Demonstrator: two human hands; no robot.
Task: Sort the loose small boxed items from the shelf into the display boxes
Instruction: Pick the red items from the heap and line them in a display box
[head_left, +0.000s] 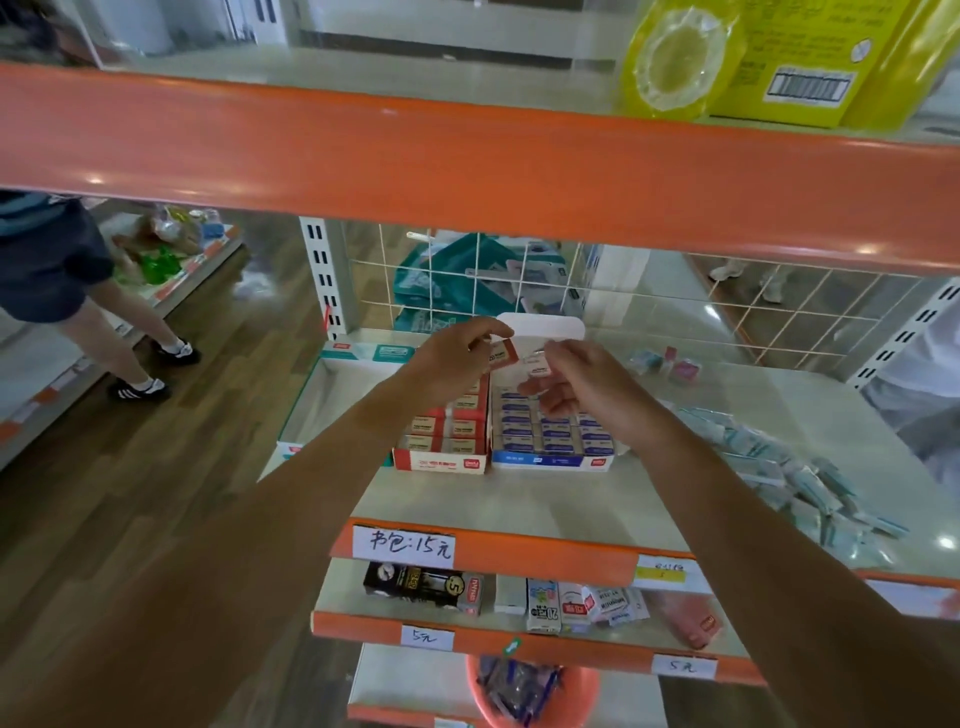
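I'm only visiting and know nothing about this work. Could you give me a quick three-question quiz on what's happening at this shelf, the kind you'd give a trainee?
1. Multiple choice: what does the left hand pinch? A a small red-and-white box; B a pen; C a yellow bag.
2. True or false: a loose pile of pale blue packets lies on the right part of the shelf.
3. Fill in: the right hand pinches a small white box above the ____ display box.
Key: 1 A. 2 true. 3 blue: the blue display box, which stands beside the red display box.
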